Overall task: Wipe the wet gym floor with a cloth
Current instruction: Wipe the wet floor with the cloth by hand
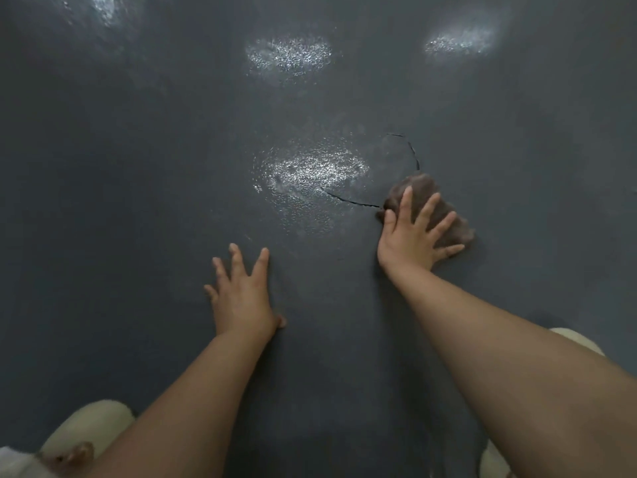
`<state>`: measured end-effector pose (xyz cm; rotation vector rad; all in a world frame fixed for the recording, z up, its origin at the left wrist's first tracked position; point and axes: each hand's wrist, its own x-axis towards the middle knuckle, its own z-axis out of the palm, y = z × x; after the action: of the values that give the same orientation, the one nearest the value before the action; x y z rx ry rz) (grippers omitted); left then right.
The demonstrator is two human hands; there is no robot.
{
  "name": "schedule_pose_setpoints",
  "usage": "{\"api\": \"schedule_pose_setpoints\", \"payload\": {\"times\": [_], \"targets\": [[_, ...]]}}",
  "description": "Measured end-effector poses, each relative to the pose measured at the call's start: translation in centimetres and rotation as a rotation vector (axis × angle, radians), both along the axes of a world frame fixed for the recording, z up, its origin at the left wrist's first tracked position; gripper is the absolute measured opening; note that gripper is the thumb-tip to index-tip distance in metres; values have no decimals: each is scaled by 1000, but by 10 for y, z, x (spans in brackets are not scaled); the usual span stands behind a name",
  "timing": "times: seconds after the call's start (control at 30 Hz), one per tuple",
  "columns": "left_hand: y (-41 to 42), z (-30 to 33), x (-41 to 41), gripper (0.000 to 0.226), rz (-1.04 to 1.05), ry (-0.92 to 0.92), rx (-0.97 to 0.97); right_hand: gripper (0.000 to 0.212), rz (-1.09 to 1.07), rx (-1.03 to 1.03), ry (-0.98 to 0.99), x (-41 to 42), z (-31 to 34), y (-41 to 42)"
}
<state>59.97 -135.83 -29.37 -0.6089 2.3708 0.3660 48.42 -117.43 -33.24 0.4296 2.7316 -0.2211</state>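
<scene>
Head view shows the right hand [410,236] with its fingers [427,210] spread straight and flat, pressing a bunched brown cloth [444,208] onto the dark gym floor [138,167] at right of centre. The left hand [241,294] lies nearer and to the left, fingers splayed on bare floor, holding nothing, apparently as a prop. The cloth looks soft, light and limp; I judge it will crumple and slide easily, so a flat palm over its middle suits it better than a pinch at an edge. Just left of the cloth glistens a wet patch [310,170], and more wet patches [289,55] lie farther off. A thin curved crack [348,200] runs between cloth and wet patch and might snag the fabric.
</scene>
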Motion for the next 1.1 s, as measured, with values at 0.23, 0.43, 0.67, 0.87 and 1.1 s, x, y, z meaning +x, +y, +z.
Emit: {"api": "schedule_pose_setpoints", "payload": {"times": [0.23, 0.43, 0.67, 0.87, 1.1], "targets": [[1, 1, -2, 116, 1, -13, 7, 60, 564, -20, -5, 14, -2, -57], [-1, 2, -3, 114, -19, -52, 29, 54, 459, -8, 23, -61, -2, -42], [-2, 2, -8, 112, -65, -101, 20, 49, 203, -48, 21, -123, 5, -56], [0, 4, -9, 112, -97, -122, -6, 51, 723, -78, 8, -62, 6, -127], [0, 1, -10, 113, -97, -114, 10, 54, 1001, -41, 31, -15, 3, -143]]}}
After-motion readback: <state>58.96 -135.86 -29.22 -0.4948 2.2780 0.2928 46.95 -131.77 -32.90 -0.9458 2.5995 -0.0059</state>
